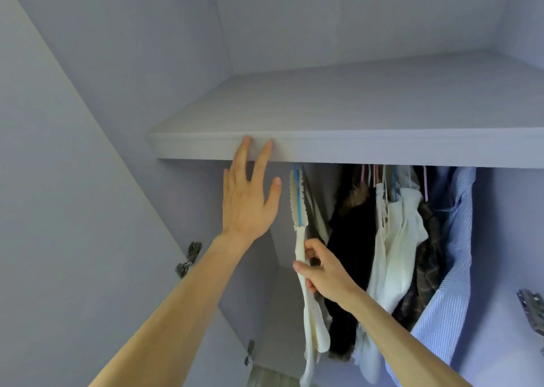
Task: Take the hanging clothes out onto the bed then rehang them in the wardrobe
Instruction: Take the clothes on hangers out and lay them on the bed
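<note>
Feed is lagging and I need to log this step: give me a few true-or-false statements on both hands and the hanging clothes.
1. The right hand pinches the cream knitted garment on the blue plastic hanger. True.
2. The left hand grips a hanger. False: it holds nothing, its fingers straight and spread up by the pale grey shelf.
3. The blue-and-white striped shirt hangs at the right end of the row. True.
4. Only the cream garment hangs in the wardrobe. False: several others hang there, among them a black fur-collared coat.
</note>
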Motion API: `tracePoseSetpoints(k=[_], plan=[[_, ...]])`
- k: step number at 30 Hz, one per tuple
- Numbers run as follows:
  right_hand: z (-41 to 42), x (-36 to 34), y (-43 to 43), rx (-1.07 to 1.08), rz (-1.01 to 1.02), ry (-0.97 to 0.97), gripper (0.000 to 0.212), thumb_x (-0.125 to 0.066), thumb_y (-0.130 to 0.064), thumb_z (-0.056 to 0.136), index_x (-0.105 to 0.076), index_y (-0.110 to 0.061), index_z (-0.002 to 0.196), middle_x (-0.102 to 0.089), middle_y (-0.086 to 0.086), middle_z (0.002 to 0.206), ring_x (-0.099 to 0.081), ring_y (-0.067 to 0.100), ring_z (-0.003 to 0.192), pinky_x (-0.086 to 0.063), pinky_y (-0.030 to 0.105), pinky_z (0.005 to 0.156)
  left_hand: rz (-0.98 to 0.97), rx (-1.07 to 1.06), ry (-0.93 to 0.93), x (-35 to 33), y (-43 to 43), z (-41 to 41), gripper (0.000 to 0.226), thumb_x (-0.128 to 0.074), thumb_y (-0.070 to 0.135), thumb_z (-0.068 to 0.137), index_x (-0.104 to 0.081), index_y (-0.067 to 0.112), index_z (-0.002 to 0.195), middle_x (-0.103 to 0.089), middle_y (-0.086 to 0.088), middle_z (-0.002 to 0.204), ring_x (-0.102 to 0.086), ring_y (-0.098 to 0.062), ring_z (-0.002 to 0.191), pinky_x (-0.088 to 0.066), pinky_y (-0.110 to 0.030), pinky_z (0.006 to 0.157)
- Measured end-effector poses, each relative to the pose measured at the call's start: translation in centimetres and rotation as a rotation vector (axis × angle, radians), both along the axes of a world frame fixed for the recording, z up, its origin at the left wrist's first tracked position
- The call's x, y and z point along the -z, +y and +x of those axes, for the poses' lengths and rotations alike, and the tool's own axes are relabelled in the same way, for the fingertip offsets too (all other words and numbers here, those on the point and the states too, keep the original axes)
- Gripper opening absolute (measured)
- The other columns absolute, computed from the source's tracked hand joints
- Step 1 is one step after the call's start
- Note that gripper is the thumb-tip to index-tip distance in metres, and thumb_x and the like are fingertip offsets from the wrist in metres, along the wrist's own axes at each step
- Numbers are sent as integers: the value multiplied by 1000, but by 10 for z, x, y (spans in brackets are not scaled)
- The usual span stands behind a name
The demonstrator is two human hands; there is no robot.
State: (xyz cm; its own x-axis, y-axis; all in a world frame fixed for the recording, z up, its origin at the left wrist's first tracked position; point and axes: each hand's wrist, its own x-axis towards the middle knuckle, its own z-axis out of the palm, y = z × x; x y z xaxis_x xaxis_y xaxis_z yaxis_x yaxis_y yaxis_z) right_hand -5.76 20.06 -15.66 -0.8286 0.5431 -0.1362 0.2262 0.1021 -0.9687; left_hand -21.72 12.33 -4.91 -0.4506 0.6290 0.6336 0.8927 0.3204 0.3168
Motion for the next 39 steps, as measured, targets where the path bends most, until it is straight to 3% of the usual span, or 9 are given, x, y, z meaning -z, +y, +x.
tracePoseSetpoints(k=[4,6,10,15,18,23,28,33,39], plan=[[23,27,-39,-145,4,-63,16,-61,-21,93,-49,-22,104,-58,5,99,-54,14,50,-49,25,54,-221,-8,-750,68,-41,28,22,-51,40,101,-62,33,119,-61,14,121,-56,-10,119,-40,-21,92],[28,39,-61,-221,-2,-95,16,-61,-22,93,-48,-23,101,-59,4,96,-53,16,49,-49,28,55,-326,-5,-1057,90,-58,38,27,-53,46,100,-71,27,109,-66,18,97,-61,-7,100,-45,-20,83],[31,60,-97,-379,-79,-88,19,-67,-25,89,-50,-24,98,-60,-5,97,-59,16,55,-50,29,54,-186,-93,-1351,120,-101,49,18,-59,29,99,-69,14,96,-60,-1,93,-52,-15,82,-48,-27,75],[16,82,-119,-603,-85,-165,16,-75,-36,86,-66,-29,97,-67,-11,97,-62,6,66,-45,17,62,-147,-232,-1382,142,-200,77,22,-53,24,103,-65,7,98,-63,9,92,-56,-2,79,-49,-17,75],[-1,97,-129,-517,163,-73,19,-68,-39,90,-62,-32,106,-63,-10,104,-62,2,75,-46,13,69,-167,-314,-1430,151,-269,115,18,-54,21,103,-67,11,96,-63,10,90,-56,-1,81,-48,-16,78],[-30,106,-194,-733,559,115,60,-38,-44,91,-54,-10,138,-52,15,138,-52,35,126,-41,49,107,-68,-442,-1495,151,-361,206,22,-55,24,102,-67,5,101,-64,8,90,-56,-4,81,-44,-18,82],[-12,126,-298,-1218,787,223,55,-18,-61,101,-59,-40,130,-51,4,146,-41,30,138,-32,51,113,140,-565,-1530,146,-429,318,26,-58,30,100,-67,6,105,-67,1,102,-56,-5,89,-43,-24,88],[77,117,-391,-1498,704,384,44,-28,-48,102,-63,-24,93,-65,-6,97,-55,20,104,-39,36,93,479,-792,-1507,145,-480,462,26,-55,29,102,-68,7,106,-70,0,113,-61,-9,107,-43,-32,103],[204,116,-466,-1779,549,552,40,-28,-45,102,-44,-21,75,-47,-7,72,-42,15,68,-35,37,65,779,-1361,-1347,149,-492,611,28,-59,49,83,-68,26,73,-65,10,82,-55,-8,82,-41,-34,87]])
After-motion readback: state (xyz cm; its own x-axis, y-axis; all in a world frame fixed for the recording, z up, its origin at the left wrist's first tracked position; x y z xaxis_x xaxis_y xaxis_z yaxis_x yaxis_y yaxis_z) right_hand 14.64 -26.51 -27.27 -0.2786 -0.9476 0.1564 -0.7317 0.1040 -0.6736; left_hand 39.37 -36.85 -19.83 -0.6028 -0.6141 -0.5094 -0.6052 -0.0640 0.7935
